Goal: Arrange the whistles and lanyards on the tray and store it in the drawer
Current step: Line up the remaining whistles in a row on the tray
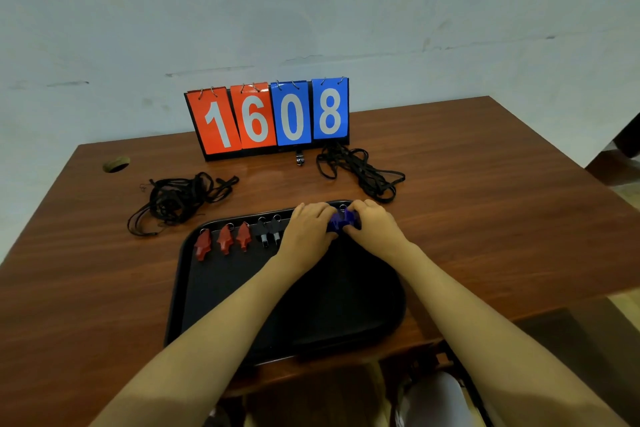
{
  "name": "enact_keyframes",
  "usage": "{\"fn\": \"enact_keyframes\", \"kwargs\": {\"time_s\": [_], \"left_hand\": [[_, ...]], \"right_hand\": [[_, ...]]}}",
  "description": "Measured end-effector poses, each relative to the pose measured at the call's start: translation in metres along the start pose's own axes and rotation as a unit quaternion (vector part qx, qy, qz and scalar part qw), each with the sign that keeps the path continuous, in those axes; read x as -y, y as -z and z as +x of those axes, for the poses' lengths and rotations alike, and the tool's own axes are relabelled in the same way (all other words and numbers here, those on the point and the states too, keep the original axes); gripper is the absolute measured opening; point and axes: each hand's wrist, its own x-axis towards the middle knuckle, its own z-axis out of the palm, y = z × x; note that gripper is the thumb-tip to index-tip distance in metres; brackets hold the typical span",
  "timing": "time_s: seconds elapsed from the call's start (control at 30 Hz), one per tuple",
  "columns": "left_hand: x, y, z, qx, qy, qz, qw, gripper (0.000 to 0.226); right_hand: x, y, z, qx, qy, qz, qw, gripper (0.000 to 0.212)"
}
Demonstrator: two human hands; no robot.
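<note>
A black tray (pixel 363 305) lies on the wooden table before me. Along its far edge stand three red whistles (pixel 225 240) in a row, then two black whistles (pixel 268 231). At the tray's far right, my left hand (pixel 308 230) and my right hand (pixel 372 225) both hold blue whistles (pixel 342 220) between them, fingers curled around them. How many blue whistles there are is hidden by the fingers. Two bundles of black lanyards lie on the table beyond the tray: one at the left (pixel 176 199), one at the right (pixel 362 170).
A flip scoreboard (pixel 268 118) reading 1608 stands at the table's far edge against the wall. A small metal clip (pixel 300 159) lies in front of it. A round cable hole (pixel 116 164) is at the far left of the table (pixel 502 201).
</note>
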Motion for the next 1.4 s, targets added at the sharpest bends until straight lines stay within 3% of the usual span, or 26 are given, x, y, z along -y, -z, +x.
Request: {"fn": "enact_keyframes", "kwargs": {"time_s": [0.13, 0.27, 0.5, 0.8, 1.4], "left_hand": [[0.018, 0.013, -0.015, -0.037, 0.027, 0.018, 0.999, 0.048], [0.034, 0.021, -0.032, -0.027, 0.048, 0.071, 0.996, 0.046], [0.031, 0.02, -0.03, 0.03, 0.084, 0.115, 0.989, 0.046], [0.018, 0.012, -0.023, 0.024, 0.072, 0.125, 0.989, 0.042], [0.022, 0.018, -0.021, 0.011, 0.059, 0.096, 0.994, 0.049]], "right_hand": [[0.006, -0.002, -0.001, -0.039, 0.045, -0.003, 0.998, 0.045], [0.018, -0.005, 0.003, 0.03, 0.086, -0.03, 0.995, 0.052], [0.025, -0.013, 0.009, 0.037, 0.073, -0.064, 0.995, 0.039], [0.031, -0.019, 0.016, 0.053, 0.064, -0.065, 0.994, 0.039], [0.047, -0.018, 0.021, -0.083, 0.055, -0.058, 0.993, 0.026]]}}
